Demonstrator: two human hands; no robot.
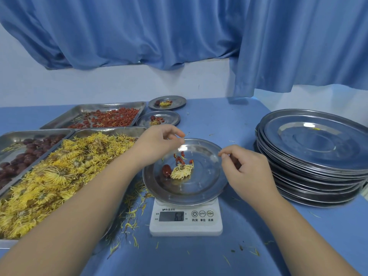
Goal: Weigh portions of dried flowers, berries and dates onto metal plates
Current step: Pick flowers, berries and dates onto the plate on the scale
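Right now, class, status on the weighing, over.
Left hand over plate, right hand at its rim; grips unclear. Date, flower, berries on plate, on scale. Nothing blocking.

Glossy metal plate (206,177) (faintly scuffed), matt plastic scale (185,229) — blue cloth curtain (139,36)

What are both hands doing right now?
Left hand: fingertips pinched above the metal plate; contents cannot be told.
Right hand: pinching its rim.

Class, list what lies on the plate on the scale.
One date, one yellow flower and several red berries. Anything beneath the flower is hidden; the plate covers much of the scale.
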